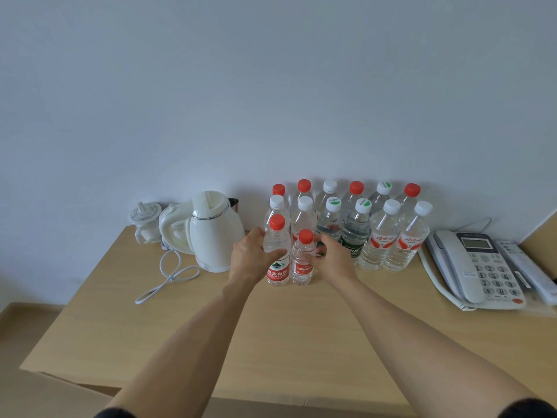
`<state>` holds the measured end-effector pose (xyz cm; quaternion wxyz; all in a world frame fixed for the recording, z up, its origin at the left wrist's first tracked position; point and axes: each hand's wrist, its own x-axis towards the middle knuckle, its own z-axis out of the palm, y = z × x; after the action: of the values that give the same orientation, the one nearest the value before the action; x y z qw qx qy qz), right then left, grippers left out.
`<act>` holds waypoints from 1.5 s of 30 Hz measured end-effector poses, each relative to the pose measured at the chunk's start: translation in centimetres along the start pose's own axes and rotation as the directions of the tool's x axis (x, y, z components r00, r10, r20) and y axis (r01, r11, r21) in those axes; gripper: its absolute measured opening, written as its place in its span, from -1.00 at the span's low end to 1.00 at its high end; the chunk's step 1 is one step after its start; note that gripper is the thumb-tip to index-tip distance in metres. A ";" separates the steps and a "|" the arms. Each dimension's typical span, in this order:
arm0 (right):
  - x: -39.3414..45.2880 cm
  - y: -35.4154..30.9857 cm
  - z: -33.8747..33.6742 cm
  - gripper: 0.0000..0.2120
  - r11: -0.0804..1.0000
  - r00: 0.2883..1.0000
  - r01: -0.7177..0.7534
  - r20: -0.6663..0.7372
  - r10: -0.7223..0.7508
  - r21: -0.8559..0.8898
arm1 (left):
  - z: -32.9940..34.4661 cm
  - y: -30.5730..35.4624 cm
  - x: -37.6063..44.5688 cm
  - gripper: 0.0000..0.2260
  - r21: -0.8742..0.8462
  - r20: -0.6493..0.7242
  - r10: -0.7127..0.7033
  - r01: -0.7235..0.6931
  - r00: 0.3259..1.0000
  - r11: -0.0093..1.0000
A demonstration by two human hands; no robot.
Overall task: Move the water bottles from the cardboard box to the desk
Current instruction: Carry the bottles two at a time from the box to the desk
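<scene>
So, pretty far along from where I'm sitting. There's a whole crowd of bottles (346,224) already standing on the desk (271,342) against the wall, two rows deep, mix of red and white caps, and I'm setting two more down in front of them to start a third row. My left hand (251,257) is wrapped round the tall bottle (277,251) with the red cap and red label, fingers curled on its body about mid-height, thumb side facing me. My right hand (334,257) has the short bottle (302,260) just beside it, fingers curled round its right side; I can't tell how firm that grip is since the fingertips are partly behind the plastic. Both bottles look upright, bases on or right at the desk top, almost touching each other. Both arms are stretched straight out, forearms angling in toward the middle. The box (75,396) only shows as a cardboard edge at the bottom left, below the desk front, so I can't see inside and can't say how many are left, if any. My guess is we're near the end, but that's only a guess. Kettle (214,233) sits just left of my left hand and the phone (476,267) is well off to the right, so neither's in the way.
</scene>
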<state>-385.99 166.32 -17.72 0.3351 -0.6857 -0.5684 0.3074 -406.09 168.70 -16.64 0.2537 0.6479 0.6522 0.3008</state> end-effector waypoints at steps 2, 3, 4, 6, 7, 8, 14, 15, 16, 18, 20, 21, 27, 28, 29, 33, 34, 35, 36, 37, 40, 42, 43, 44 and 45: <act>0.0 0.0 0.0 -0.52 1.000 1.000 -0.004 0.004 0.004 0.000 | 0.0 0.1 0.0 -0.59 0.000 -0.005 -0.002 0.002 1.000 1.000; -0.1 -0.1 0.0 -0.52 1.000 1.000 -0.007 0.005 0.007 0.002 | 0.1 0.1 0.0 -0.59 0.000 -0.005 -0.002 0.002 1.000 1.000; -0.1 -0.1 0.0 -0.52 1.000 1.000 -0.009 0.006 0.009 0.003 | 0.1 0.1 0.0 -0.59 0.001 -0.002 -0.003 0.003 1.000 1.000; -0.1 -0.2 -0.1 -0.52 1.000 1.000 -0.009 0.008 0.009 0.002 | 0.0 0.1 0.0 -0.59 0.008 0.009 -0.004 0.004 1.000 1.000; -0.1 -0.2 -0.1 -0.51 1.000 1.000 -0.009 0.008 0.009 0.004 | -0.1 0.1 0.0 -0.58 0.014 0.017 -0.006 0.006 1.000 1.000; -0.1 -0.3 -0.2 -0.51 1.000 1.000 -0.011 0.007 0.011 0.006 | -0.1 0.2 0.0 -0.57 0.017 0.027 -0.007 0.007 1.000 1.000; -0.2 -0.5 -0.4 -0.52 1.000 1.000 -0.028 0.002 0.027 0.016 | -1.0 0.2 -0.1 -0.58 -0.004 0.064 -0.010 0.010 0.998 1.000; -0.3 -0.5 -0.4 -0.53 0.999 1.000 -0.028 0.001 0.028 0.018 | -1.1 0.2 -0.2 -0.60 -0.007 0.055 -0.008 0.008 0.998 1.000; -0.3 -0.5 -0.4 -0.53 0.999 1.000 -0.027 0.001 0.027 0.017 | -1.1 0.2 -0.2 -0.61 -0.008 0.045 -0.003 0.004 0.999 1.000; -0.3 -0.6 -0.3 -0.54 1.000 1.000 -0.018 0.003 0.018 0.002 | -1.2 0.3 -0.2 -0.63 -0.004 0.034 0.003 -0.002 0.999 1.000; -0.4 -0.9 -0.3 -0.55 1.000 1.000 -0.010 -0.001 0.010 -0.025 | -1.1 0.4 -0.2 -0.63 0.011 0.029 0.004 -0.005 1.000 1.000; -0.4 -0.9 -0.2 -0.55 0.999 1.000 -0.009 -0.004 0.009 -0.035 | -1.1 0.5 -0.2 -0.62 0.022 0.027 0.006 -0.007 1.000 1.000; -0.7 -1.2 -0.5 -0.52 0.999 1.000 -0.021 -0.004 0.021 -0.037 | -1.0 0.9 -0.3 -0.59 0.041 0.036 -0.004 0.003 0.999 0.999; -0.8 -1.2 -0.6 -0.51 0.999 1.000 -0.024 -0.004 0.024 -0.031 | -1.1 0.9 -0.3 -0.58 0.040 0.043 -0.008 0.007 0.999 0.999; -0.8 -1.2 -0.7 -0.50 0.999 1.000 -0.028 -0.003 0.028 -0.024 | -1.1 0.9 -0.3 -0.56 0.036 0.051 -0.014 0.012 0.999 0.999; -0.8 -1.0 -1.3 -0.51 0.998 0.999 -0.043 -0.009 0.042 -0.037 | -1.6 0.7 -0.5 -0.54 0.014 0.091 -0.021 0.020 0.996 1.000; -0.8 -1.1 -1.5 -0.53 0.998 0.999 -0.044 -0.010 0.044 -0.039 | -1.8 0.6 -0.5 -0.54 0.017 0.093 -0.021 0.019 0.995 1.000; -0.8 -1.1 -1.6 -0.55 0.998 0.999 -0.044 -0.011 0.044 -0.044 | -1.9 0.5 -0.6 -0.55 0.023 0.088 -0.022 0.020 0.996 1.000; -0.8 -1.2 -1.8 -0.56 0.998 0.999 -0.042 -0.014 0.041 -0.055 | -2.0 0.5 -0.5 -0.56 0.027 0.077 -0.024 0.022 0.997 0.999; -0.8 -1.3 -1.9 -0.57 0.997 0.999 -0.039 -0.019 0.038 -0.069 | -2.2 0.4 -0.5 -0.58 0.030 0.065 -0.029 0.027 0.997 0.999; -0.9 -1.6 -2.3 -0.56 0.994 0.999 -0.038 -0.035 0.035 -0.099 | -2.7 0.5 -0.5 -0.64 0.066 0.025 -0.054 0.052 0.998 0.996; -1.0 -1.8 -2.5 -0.55 0.993 0.998 -0.041 -0.045 0.036 -0.109 | -3.1 0.6 -0.4 -0.63 0.099 -0.009 -0.065 0.065 0.998 0.993; -1.1 -1.8 -2.7 -0.56 0.993 0.998 -0.041 -0.050 0.036 -0.114 | -3.4 0.7 -0.3 -0.62 0.108 -0.025 -0.068 0.070 0.997 0.992; -1.2 -1.9 -2.8 -0.56 0.992 0.998 -0.041 -0.057 0.035 -0.121 | -3.7 0.8 -0.1 -0.62 0.116 -0.040 -0.067 0.071 0.997 0.991; -1.3 -1.9 -3.0 -0.57 0.990 0.997 -0.044 -0.065 0.035 -0.131 | -4.0 1.0 0.0 -0.62 0.125 -0.053 -0.060 0.066 0.997 0.990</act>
<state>-384.91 164.91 -14.32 0.3001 -0.7268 -0.5632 0.2540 -408.30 168.43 -13.17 0.2053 0.6341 0.6962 0.2667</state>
